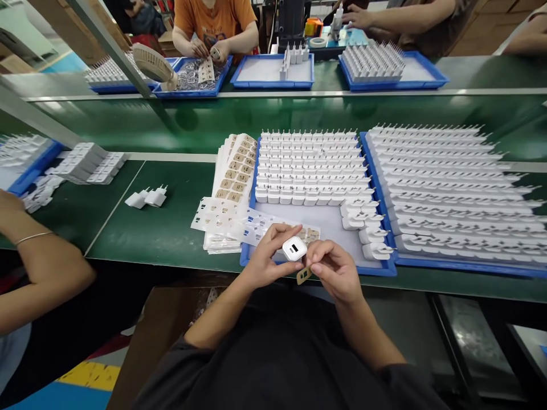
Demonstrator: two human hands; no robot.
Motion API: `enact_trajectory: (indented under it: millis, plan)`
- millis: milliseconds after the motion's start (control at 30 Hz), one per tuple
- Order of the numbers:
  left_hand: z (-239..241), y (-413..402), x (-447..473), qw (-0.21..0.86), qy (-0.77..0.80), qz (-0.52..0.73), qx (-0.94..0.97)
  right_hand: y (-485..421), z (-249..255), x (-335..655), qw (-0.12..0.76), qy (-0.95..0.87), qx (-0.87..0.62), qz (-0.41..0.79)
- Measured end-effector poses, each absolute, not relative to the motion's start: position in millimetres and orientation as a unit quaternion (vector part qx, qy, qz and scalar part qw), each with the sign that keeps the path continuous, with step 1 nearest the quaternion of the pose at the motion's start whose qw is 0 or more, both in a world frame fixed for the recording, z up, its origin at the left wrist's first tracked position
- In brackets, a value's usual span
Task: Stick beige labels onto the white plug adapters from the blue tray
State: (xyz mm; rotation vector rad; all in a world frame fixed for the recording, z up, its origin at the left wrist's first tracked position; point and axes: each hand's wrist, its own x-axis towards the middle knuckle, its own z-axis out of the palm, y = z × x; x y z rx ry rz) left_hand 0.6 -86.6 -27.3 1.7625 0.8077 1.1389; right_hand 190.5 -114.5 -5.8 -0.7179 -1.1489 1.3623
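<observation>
My left hand (270,259) grips a white USB charger (294,249), its port face turned up toward me. Close beside it, my right hand (335,267) pinches a small tan sticker (303,275) with cut-outs between thumb and fingers. Beyond both hands lies a blue tray (316,219), partly filled with rows of white chargers (311,165), pins pointing away. A sticker sheet (260,223) rests across the tray's near left corner, partly hidden by my left hand. Left of the tray is a pile of sticker sheets (233,176).
At right, another blue tray (465,263) is packed with chargers. Two loose chargers (147,197) lie on the green bench at left. A co-worker's arm (38,262) reaches in at the left edge. Across the bench, people work behind blue trays (273,84) and a fan (154,64).
</observation>
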Motion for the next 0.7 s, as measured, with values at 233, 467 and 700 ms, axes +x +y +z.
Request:
enact_trajectory:
  millis: [233,467,700]
  plan:
    - [-17.3,-95.5,-3.3,0.333,0.327,0.514,0.720,-111.8,3.6,189.8,0.593,-0.441,-0.398,0.543]
    - [-8.8,-97.8,-2.5,0.294,0.331,0.512,0.736,-106.9,7.1,178.0,0.596,-0.424,-0.416,0.540]
    - [-4.4,-98.6,-2.5,0.283,0.343,0.504,0.741,-107.7,5.3,175.4,0.586,-0.441,-0.440,0.519]
